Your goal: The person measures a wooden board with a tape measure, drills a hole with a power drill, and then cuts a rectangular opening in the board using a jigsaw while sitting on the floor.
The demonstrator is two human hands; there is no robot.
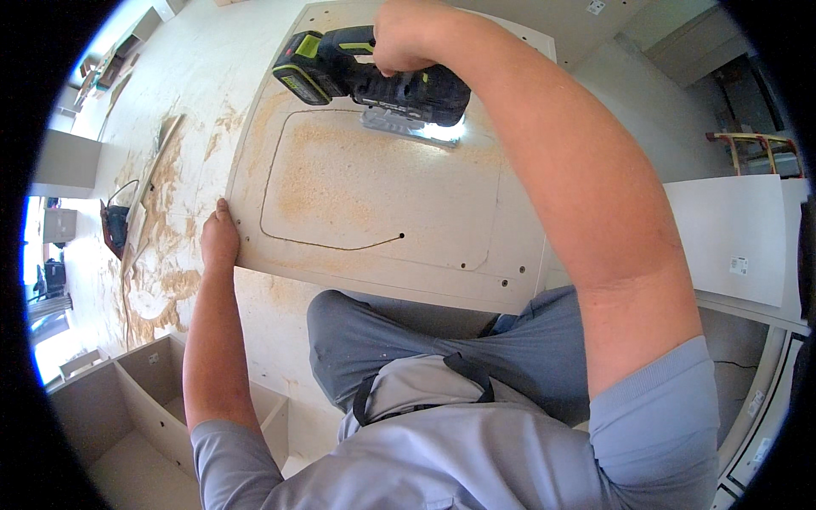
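My right hand (406, 38) is wrapped round the handle of a black and green cordless jigsaw (408, 92) with a battery at its left end. Its metal base plate (408, 127) rests on a pale wooden board (340, 265), and a light shines at its front. A thin curved cut runs from a drilled hole (402, 235) round the left side to the far side, toward the saw. The blade is hidden from me. My left hand (221, 236) grips the board's near left edge, with most fingers out of sight.
Sawdust (340, 170) covers the board and the floor at left. On that floor lie a long wooden strip (153, 191) and a dark tool with a cord (115, 225). An open cabinet carcass (144, 408) stands at lower left. White panels (727, 238) stand at right.
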